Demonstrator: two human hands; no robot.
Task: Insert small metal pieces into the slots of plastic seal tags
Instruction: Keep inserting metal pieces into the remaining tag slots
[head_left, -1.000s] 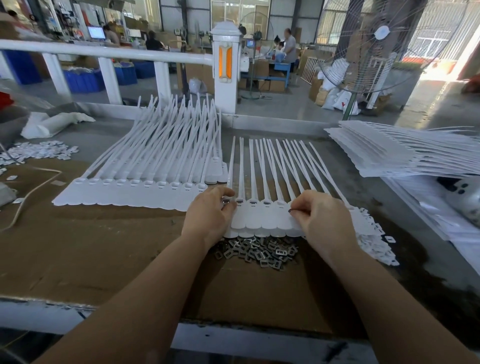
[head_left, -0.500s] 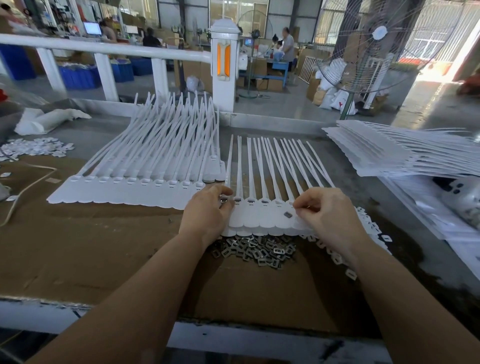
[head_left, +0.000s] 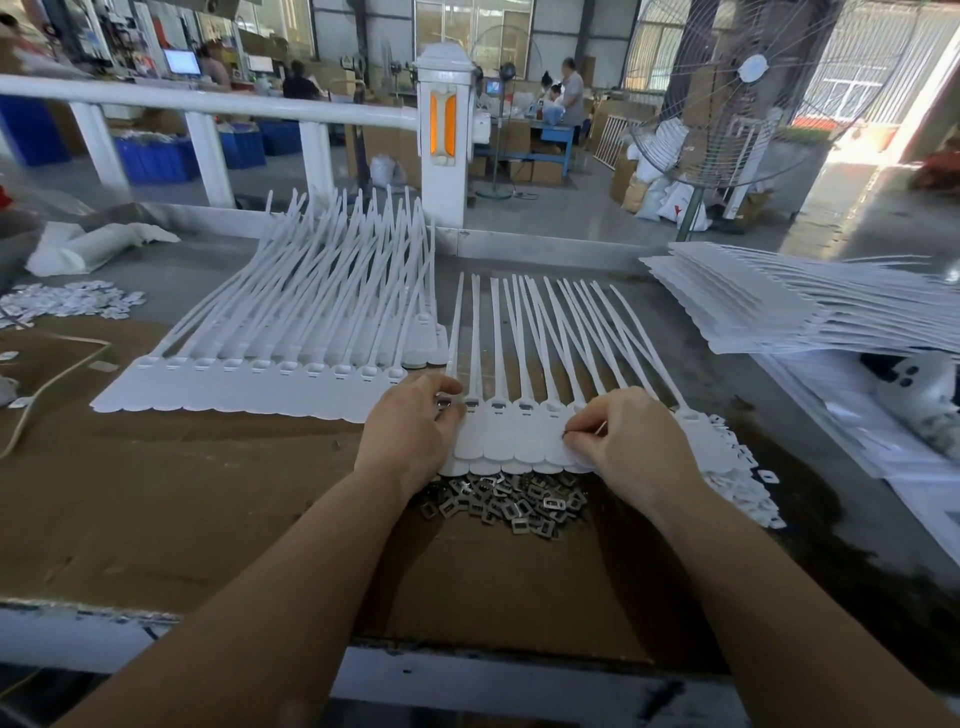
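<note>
Left hand: I saw my left hand (head_left: 413, 426) resting on the left end of the tag strip, fingers curled, the tips pinching a small metal piece (head_left: 444, 401) at the leftmost slot.
Right hand: my right hand (head_left: 631, 441) lay on the right part of the same strip, thumb and forefinger pressed together on something tiny and dark; I could not tell for certain what it was.
Tag strip: the joined row of white plastic seal tags (head_left: 519, 436) sat flat on the cardboard (head_left: 182, 493) between my hands, the long tails fanning away from me. Several slots near the left already showed grey metal in them.
Metal pile: a heap of loose metal pieces (head_left: 511, 501) lay just beside the strip's near edge, between my wrists.
Finished stack: a wider stack of tag strips (head_left: 270, 374) lay to the left, touching or just beside my left hand's knuckles.
Right stack: another pile of strips (head_left: 789, 306) sat well apart on the right side of the table.
White bits: small white plastic pieces (head_left: 737, 473) were scattered at the right of my right hand, and more (head_left: 72, 301) at far left.
Beyond: a white railing (head_left: 208, 104) and a standing fan (head_left: 753, 88) stood behind the bench.
</note>
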